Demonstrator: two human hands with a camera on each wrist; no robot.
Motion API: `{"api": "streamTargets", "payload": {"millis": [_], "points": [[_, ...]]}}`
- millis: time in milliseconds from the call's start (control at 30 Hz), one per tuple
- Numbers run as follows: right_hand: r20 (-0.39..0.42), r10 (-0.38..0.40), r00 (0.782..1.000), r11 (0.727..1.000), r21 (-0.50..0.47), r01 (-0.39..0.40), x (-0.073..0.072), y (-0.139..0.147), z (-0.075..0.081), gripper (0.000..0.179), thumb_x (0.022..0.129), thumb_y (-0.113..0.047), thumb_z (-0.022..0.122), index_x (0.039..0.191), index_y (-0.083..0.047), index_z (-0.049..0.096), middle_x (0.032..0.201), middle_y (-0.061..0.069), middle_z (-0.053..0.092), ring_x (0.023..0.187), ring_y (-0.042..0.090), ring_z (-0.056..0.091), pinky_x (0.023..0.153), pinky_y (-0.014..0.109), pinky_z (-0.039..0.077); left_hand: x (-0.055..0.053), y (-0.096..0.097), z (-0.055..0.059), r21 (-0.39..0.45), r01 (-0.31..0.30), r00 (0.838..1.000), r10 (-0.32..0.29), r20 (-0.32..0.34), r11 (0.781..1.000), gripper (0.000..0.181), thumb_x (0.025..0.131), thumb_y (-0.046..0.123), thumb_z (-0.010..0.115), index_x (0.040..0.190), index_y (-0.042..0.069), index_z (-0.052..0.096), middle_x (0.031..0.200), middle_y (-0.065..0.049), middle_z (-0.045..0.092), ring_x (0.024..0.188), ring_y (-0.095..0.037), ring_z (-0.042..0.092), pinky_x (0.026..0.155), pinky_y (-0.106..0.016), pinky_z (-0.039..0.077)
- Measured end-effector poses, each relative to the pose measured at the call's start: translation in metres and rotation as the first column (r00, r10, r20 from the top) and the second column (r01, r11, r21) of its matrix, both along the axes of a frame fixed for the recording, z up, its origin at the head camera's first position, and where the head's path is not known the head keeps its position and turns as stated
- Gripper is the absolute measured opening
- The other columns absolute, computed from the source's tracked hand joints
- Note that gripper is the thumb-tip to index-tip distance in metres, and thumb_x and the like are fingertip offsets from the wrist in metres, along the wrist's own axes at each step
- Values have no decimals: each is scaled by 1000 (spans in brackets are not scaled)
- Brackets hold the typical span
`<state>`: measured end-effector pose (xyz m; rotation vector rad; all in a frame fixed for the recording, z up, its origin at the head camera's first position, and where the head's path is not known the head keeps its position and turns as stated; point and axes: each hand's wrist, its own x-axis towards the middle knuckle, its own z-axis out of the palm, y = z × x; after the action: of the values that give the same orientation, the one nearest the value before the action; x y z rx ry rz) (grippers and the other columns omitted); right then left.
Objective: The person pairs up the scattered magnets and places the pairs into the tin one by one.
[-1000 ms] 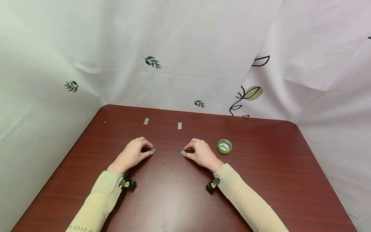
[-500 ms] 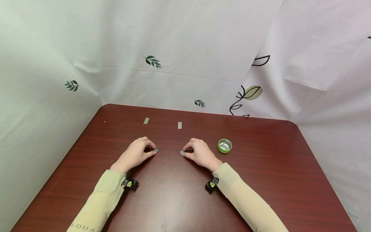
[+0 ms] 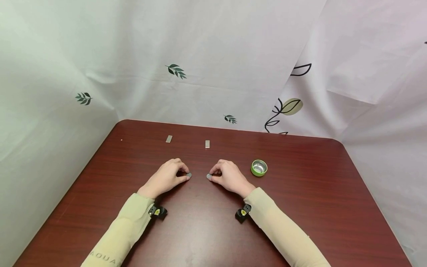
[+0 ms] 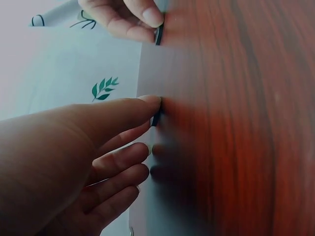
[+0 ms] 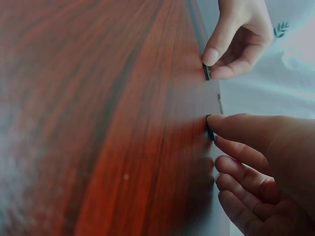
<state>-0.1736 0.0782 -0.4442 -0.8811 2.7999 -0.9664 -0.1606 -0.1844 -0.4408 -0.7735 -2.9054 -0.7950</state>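
Note:
Thumb and forefinger of my left hand [image 3: 168, 177] pinch a small round grey disc [image 3: 189, 175], which lies flat on the dark red wooden table [image 3: 200, 230]. A matching disc [image 3: 209, 177] is pinched the same way by my right hand [image 3: 231, 178], a short gap to the right. Seen edge-on in the left wrist view, the left disc [image 4: 156, 119] looks thin and dark. The right wrist view shows the right disc [image 5: 210, 129] between thumb and finger, low against the tabletop. The remaining fingers of both hands are bent and hold nothing.
Two small grey rectangular plates lie farther back, one on the left [image 3: 169, 139] and one near the middle [image 3: 207, 144]. A round green tin [image 3: 259, 168] with a silvery inside stands right of my right hand. White cloth [image 3: 200, 92] hangs around the table.
My left hand has slid rightward along the table with its disc, narrowing the gap between the discs. The right hand and its disc have shifted very slightly left. Plates and tin have stayed put.

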Motion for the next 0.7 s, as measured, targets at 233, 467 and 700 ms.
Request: {"api": "streamTargets", "payload": {"millis": [233, 467, 700], "points": [[5, 5, 1000, 1000, -4, -5, 0, -1, 0, 7, 90, -20, 81, 94, -15, 80, 87, -6, 61, 76, 6, 58, 70, 25, 51, -1, 10, -1, 12, 24, 1000, -24, -5, 1000, 13, 87, 17, 83, 93, 11, 74, 90, 5, 60, 88, -17, 59, 82, -37, 51], [19, 21, 1000, 1000, -18, -21, 0, -4, 0, 7, 90, -19, 81, 94, -14, 79, 87, -5, 61, 76, 6, 58, 70, 24, 51, -1, 19, -1, 34, 48, 999, -48, 1, 998, 12, 87, 14, 82, 94, 10, 73, 90, 4, 62, 86, -17, 60, 80, -36, 52], [10, 37, 999, 999, -33, -37, 0, -7, 1, 7, 89, -18, 81, 93, -12, 79, 86, -5, 61, 76, 6, 59, 70, 24, 51, -1, 26, -1, 36, 66, 998, -66, -13, 997, 13, 86, 13, 83, 93, 9, 73, 89, 3, 62, 86, -16, 60, 79, -34, 52]]}}
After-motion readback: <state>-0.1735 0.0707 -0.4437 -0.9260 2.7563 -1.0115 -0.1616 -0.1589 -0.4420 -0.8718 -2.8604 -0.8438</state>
